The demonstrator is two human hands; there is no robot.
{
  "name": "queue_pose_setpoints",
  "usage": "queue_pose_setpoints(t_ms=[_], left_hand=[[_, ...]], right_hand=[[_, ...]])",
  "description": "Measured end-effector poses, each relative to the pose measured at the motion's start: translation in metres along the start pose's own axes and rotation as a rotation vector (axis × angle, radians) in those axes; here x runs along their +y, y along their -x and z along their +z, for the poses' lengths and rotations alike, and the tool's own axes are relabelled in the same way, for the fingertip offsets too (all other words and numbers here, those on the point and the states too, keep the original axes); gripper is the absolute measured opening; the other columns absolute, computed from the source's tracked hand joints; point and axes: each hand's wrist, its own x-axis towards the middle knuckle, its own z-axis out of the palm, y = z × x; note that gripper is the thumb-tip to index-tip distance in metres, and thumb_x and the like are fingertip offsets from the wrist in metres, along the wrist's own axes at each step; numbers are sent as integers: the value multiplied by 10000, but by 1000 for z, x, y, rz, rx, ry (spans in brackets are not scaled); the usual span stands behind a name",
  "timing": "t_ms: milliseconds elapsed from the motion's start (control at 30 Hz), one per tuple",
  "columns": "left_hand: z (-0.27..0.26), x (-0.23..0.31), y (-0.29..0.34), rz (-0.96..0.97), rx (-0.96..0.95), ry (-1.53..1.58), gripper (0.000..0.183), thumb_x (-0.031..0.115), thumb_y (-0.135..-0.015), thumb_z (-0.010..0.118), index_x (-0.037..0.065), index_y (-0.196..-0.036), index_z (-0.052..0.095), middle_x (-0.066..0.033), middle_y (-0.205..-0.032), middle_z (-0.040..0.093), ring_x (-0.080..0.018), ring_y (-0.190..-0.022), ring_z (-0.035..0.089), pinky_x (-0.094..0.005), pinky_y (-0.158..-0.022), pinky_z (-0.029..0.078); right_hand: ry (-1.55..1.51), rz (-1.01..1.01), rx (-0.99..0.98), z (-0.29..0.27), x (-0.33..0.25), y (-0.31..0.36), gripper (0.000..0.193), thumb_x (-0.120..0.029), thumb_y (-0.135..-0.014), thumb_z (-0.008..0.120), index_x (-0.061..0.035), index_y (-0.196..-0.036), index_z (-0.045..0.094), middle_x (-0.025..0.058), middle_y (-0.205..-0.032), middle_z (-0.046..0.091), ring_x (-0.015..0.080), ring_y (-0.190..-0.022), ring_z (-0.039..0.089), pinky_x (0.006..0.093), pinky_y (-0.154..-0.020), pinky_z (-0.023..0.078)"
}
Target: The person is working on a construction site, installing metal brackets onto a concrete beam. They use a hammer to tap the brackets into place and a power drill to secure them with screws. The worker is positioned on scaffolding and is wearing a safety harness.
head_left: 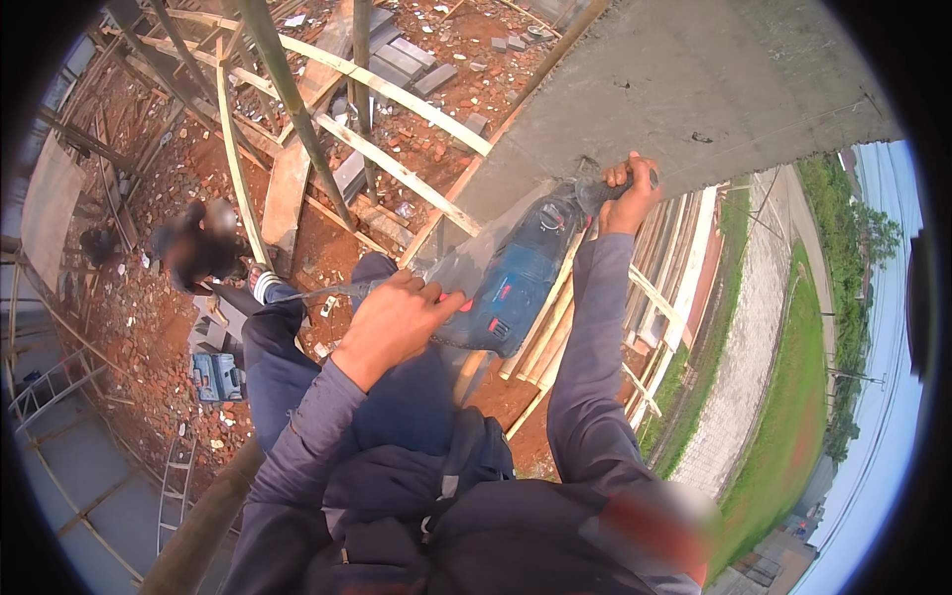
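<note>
A blue and black rotary hammer drill (521,283) lies slantwise in front of me, its front end toward the upper right. My left hand (397,325) is closed around its rear handle, close to a red trigger. Further up, my right hand (627,198) wraps round a black side grip at the drill's front. A grey concrete beam (684,89) runs just beyond the drill's front end. Whether the bit touches the concrete, I cannot make out. A dark cord (322,292) leads left from the rear handle.
Bamboo and timber poles (283,89) cross at the upper left, above rubble-strewn red ground. Down on that ground another person (198,243) crouches near a blue tool case (218,377). Stacked planks (555,342) lie below the drill. A thick pole (203,526) runs at the lower left.
</note>
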Motion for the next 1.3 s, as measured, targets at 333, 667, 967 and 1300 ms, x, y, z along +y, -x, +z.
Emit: queue_pose_setpoints(t_ms=[333,667,967,1300], left_hand=[[-56,43,110,-269,-99,-45,388,96,-768,635,199,-1142,646,-42,-813,632,-205,-769,639,-339,-732,430],[-38,44,187,-465,-232,-32,506,68,-741,630,229,-1220,602,-24,-827,607,-198,-785,640,-343,-753,420],[-10,37,203,-471,-132,108,398,76,-840,568,204,-1214,607,-33,-820,617,-196,-771,640,-329,-743,419],[4,12,207,-408,-83,145,447,88,-802,604,196,-1234,576,-25,-822,624,-206,-779,645,-326,-743,453]], right_hand=[[159,399,-140,49,86,114,234,-228,-900,741,-46,-856,600,8,-618,526,106,-548,500,287,-515,402],[162,578,-371,82,162,210,267,-220,-931,703,-39,-1065,560,37,-747,571,130,-645,550,292,-609,472],[640,537,-782,52,129,178,397,-94,-908,684,-17,-1249,494,100,-1131,648,175,-1006,622,317,-827,485],[93,868,-841,77,150,162,367,-124,-869,720,-59,-1187,547,125,-1049,662,186,-872,603,340,-819,492]])
